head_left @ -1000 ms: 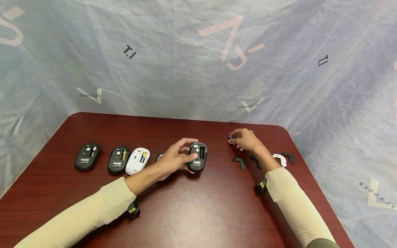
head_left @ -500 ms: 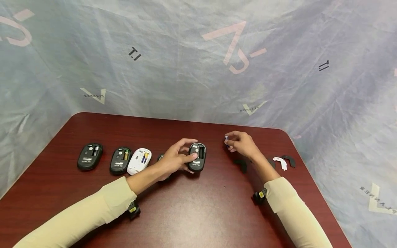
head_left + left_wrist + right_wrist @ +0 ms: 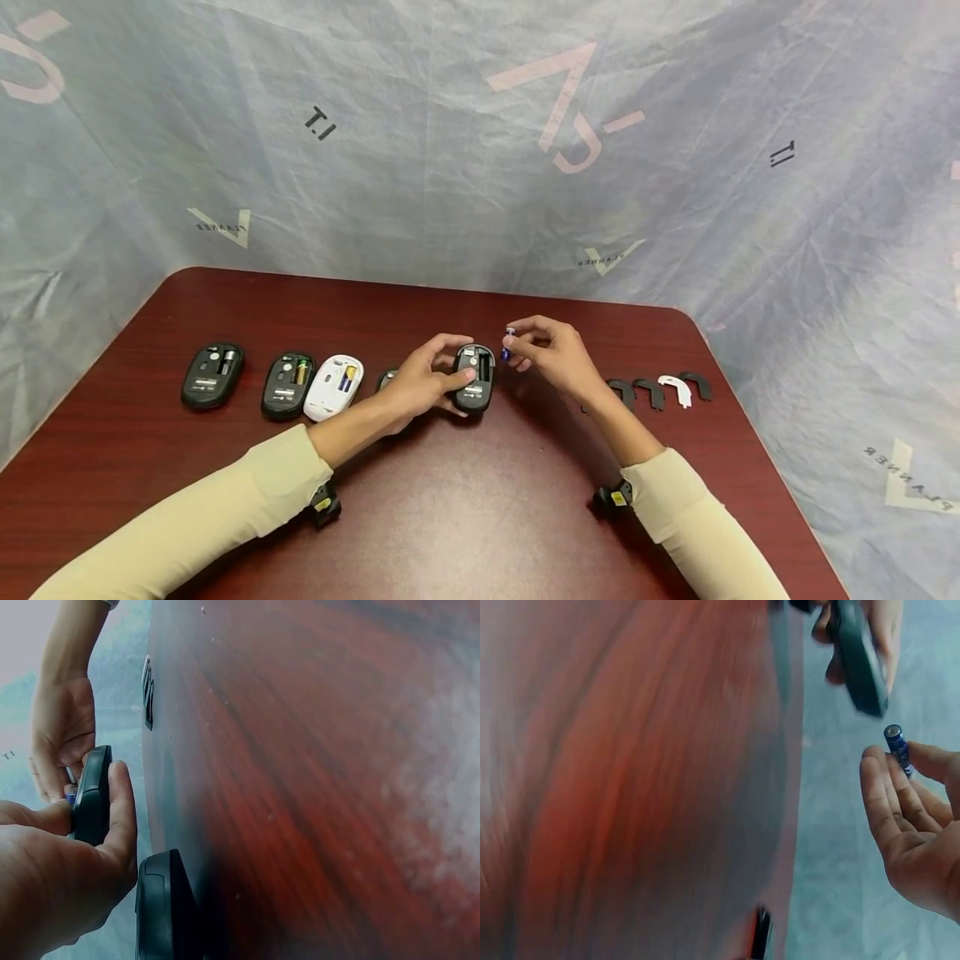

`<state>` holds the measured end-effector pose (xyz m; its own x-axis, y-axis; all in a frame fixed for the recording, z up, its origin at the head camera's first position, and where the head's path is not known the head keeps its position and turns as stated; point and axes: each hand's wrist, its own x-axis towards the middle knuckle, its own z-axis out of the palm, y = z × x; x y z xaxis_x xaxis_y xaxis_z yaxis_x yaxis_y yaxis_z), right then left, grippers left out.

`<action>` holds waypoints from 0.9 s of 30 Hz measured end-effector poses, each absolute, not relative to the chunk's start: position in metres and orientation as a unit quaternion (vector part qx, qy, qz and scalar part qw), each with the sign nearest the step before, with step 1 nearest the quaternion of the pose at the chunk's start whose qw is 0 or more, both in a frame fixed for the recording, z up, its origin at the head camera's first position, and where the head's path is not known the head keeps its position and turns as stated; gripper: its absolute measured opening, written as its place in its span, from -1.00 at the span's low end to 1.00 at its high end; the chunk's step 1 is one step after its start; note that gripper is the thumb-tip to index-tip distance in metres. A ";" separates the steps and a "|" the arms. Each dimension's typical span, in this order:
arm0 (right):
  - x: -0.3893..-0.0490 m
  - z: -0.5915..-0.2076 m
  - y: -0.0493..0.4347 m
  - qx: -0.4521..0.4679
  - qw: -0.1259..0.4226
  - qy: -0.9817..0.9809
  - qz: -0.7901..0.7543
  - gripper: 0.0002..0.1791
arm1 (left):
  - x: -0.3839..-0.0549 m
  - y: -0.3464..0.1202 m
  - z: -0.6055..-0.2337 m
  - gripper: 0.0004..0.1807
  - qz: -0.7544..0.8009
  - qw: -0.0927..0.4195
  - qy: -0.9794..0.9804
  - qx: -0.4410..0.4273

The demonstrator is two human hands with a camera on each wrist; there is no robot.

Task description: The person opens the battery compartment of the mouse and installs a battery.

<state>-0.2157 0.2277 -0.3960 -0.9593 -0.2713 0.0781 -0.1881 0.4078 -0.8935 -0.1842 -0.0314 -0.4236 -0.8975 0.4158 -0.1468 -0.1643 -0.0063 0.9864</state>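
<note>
My left hand (image 3: 420, 385) grips a black computer mouse (image 3: 474, 395), its underside turned up and its battery slot uncovered and vacant. The thumb presses on the underside while the fingers curl round the far edge. Just right of the mouse, my right hand (image 3: 553, 354) pinches a small blue battery (image 3: 507, 345) between thumb and fingers. In the right wrist view the battery (image 3: 897, 747) points up towards the mouse (image 3: 859, 664), with a small gap between them. Partly hidden behind the left hand lies another black mouse (image 3: 386, 379).
Left on the red-brown table (image 3: 480, 517) lie a white mouse (image 3: 333, 390) and black mice (image 3: 287, 385) (image 3: 213, 377), upside down with batteries in their slots. At the right are black battery covers (image 3: 648, 393) and a white cover (image 3: 677, 389). A grey sheet (image 3: 420, 167) hangs behind.
My right hand has moved left with the battery, from above the covers to close beside the mouse. The left hand keeps holding the mouse in nearly the same place.
</note>
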 end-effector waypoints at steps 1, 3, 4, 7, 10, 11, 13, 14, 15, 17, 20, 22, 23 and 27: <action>-0.213 -0.394 0.224 -0.141 0.038 0.833 -0.533 -0.66 | -0.184 -0.031 -0.423 -0.31 0.704 0.207 0.673 0.093; -0.209 -0.393 0.219 -0.150 0.036 0.825 -0.544 -0.66 | -0.184 -0.031 -0.423 -0.31 0.705 0.208 0.671 0.094; -0.207 -0.393 0.216 -0.153 0.037 0.822 -0.547 -0.66 | -0.184 -0.031 -0.422 -0.31 0.705 0.208 0.671 0.094; -0.204 -0.395 0.211 -0.161 0.031 0.825 -0.541 -0.62 | -0.185 -0.031 -0.422 -0.32 0.707 0.210 0.668 0.096; -0.203 -0.398 0.209 -0.166 0.026 0.832 -0.528 -0.65 | -0.184 -0.031 -0.422 -0.31 0.709 0.209 0.667 0.096; -0.203 -0.400 0.208 -0.168 0.024 0.835 -0.523 -0.67 | -0.184 -0.031 -0.422 -0.31 0.709 0.208 0.667 0.096; -0.203 -0.401 0.207 -0.169 0.025 0.839 -0.517 -0.69 | -0.184 -0.031 -0.422 -0.31 0.709 0.205 0.668 0.097; -0.202 -0.402 0.207 -0.169 0.026 0.840 -0.514 -0.71 | -0.184 -0.031 -0.422 -0.32 0.710 0.203 0.668 0.097; -0.201 -0.403 0.207 -0.169 0.027 0.842 -0.511 -0.72 | -0.183 -0.031 -0.423 -0.32 0.709 0.201 0.669 0.097; -0.200 -0.404 0.206 -0.167 0.030 0.844 -0.508 -0.71 | -0.183 -0.031 -0.424 -0.32 0.708 0.198 0.670 0.098; -0.197 -0.404 0.205 -0.162 0.030 0.848 -0.503 -0.71 | -0.181 -0.031 -0.424 -0.33 0.707 0.197 0.672 0.098; -0.195 -0.405 0.204 -0.161 0.023 0.852 -0.497 -0.71 | -0.181 -0.031 -0.424 -0.33 0.706 0.197 0.672 0.099; -0.194 -0.405 0.204 -0.163 0.016 0.856 -0.490 -0.71 | -0.181 -0.031 -0.424 -0.33 0.706 0.197 0.672 0.099; -0.191 -0.406 0.203 -0.183 -0.034 0.871 -0.454 -0.73 | -0.180 -0.031 -0.425 -0.35 0.709 0.194 0.670 0.103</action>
<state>-0.1911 0.2028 -0.4057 -0.9311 -0.2877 0.2243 -0.3486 0.5206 -0.7794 -0.1804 -0.0310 -0.4245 -0.9034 0.4135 -0.1136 -0.1369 -0.0269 0.9902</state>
